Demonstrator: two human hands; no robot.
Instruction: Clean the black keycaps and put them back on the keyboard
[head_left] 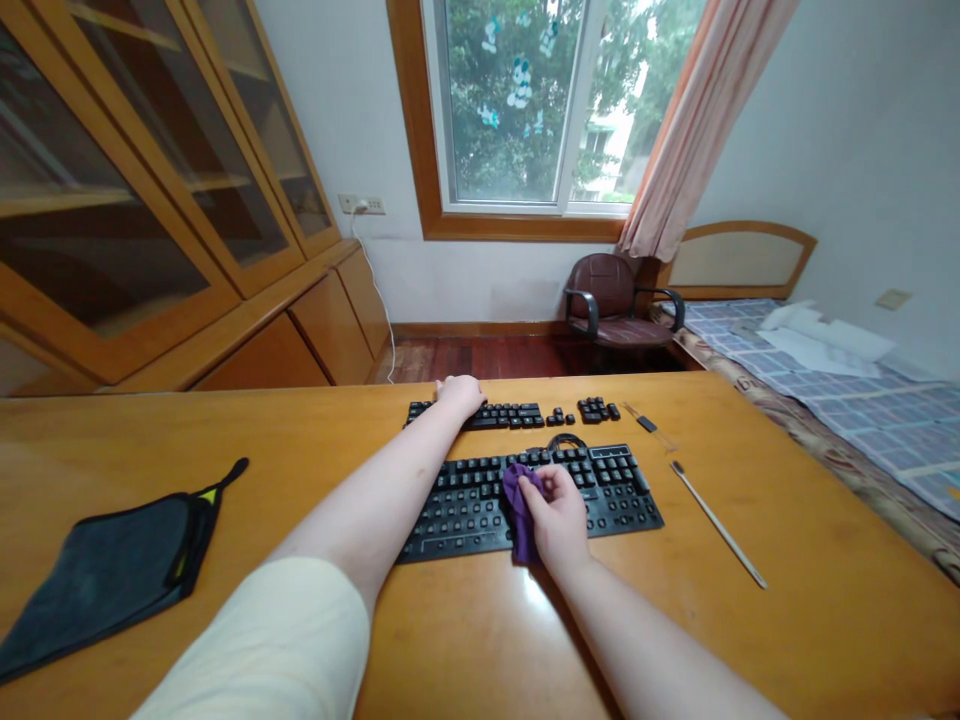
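Note:
A black keyboard (472, 541) lies on the table, with its keycaps off over much of its surface and bare switches showing. My right hand (562, 515) is closed around a bunched purple cloth (523, 535), which rests against the middle of the keyboard. Beyond the keyboard, loose black keycaps (517, 414) lie in rows. My left hand (460, 393) reaches over the left part of these rows with its fingers curled; the fingertips and anything between them are hidden. My left forearm covers the keyboard's upper left corner.
At right lie a wire keycap puller (646, 424) and a thin brush (720, 525). A dark grey pouch (127, 555) lies at left. The wooden table's (300, 440) far edge runs just behind the keycaps. Past it are a chair (606, 295), a bed (847, 390) and cabinets (262, 340).

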